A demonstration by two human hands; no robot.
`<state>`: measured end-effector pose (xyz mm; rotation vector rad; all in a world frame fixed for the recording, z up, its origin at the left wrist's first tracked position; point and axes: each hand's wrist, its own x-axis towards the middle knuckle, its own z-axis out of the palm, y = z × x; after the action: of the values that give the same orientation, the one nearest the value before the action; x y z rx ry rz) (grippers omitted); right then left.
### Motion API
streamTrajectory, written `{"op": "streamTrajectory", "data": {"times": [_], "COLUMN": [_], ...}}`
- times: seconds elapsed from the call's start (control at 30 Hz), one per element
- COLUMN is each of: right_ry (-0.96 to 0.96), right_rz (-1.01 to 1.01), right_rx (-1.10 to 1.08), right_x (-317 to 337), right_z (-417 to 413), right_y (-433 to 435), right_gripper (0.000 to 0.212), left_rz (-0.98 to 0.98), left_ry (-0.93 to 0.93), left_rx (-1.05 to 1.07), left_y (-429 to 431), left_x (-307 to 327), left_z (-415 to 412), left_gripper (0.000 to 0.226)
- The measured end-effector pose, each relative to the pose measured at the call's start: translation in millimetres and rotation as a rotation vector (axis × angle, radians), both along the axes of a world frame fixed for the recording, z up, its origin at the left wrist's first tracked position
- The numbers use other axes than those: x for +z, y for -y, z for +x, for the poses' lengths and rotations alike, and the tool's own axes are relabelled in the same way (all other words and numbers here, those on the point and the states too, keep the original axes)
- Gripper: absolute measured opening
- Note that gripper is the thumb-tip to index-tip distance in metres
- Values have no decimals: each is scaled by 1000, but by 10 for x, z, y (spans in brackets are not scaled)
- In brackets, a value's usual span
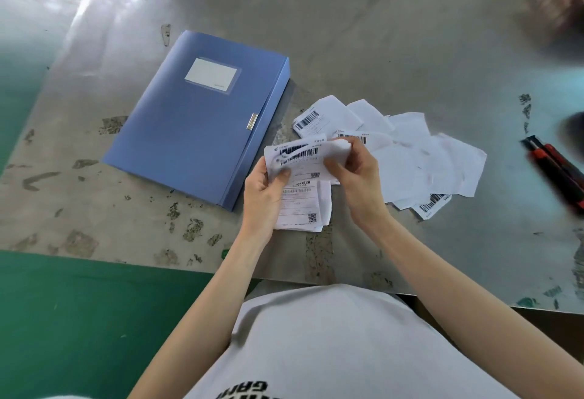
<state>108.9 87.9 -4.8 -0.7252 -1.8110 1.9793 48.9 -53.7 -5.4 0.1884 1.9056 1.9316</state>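
My left hand grips a small stack of white shipping slips printed with barcodes and QR codes, thumb across the top sheet. My right hand pinches the upper slip of that stack at its right edge, fingers curled over it. More white slips lie scattered on the table just right of my hands, some face down, some showing barcodes. A shut blue file box with a white label pocket and a metal clasp lies flat to the left of my hands.
The grey metal table is worn, with patchy marks near its front edge. A red and black utility knife lies at the right edge. A blurred dark object sits at the far right corner. Green floor lies below left.
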Motion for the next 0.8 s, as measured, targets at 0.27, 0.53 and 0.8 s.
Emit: {"op": "streamTrajectory", "data": {"times": [0.27, 0.53, 0.8], "right_ry": [140, 151, 376], "right_rz": [47, 74, 220], "right_rx": [86, 38, 69], "right_x": [-120, -48, -204], "right_z": [104, 92, 123], "right_y": [192, 195, 220], "right_gripper": [40, 23, 42], "left_rz": [-90, -156, -494], "left_ry": [12, -105, -278], "left_rx": [22, 7, 20], "left_y": [74, 72, 195], "left_x": [-83, -49, -234], "left_z": [165, 135, 35], "left_gripper": [32, 6, 22]}}
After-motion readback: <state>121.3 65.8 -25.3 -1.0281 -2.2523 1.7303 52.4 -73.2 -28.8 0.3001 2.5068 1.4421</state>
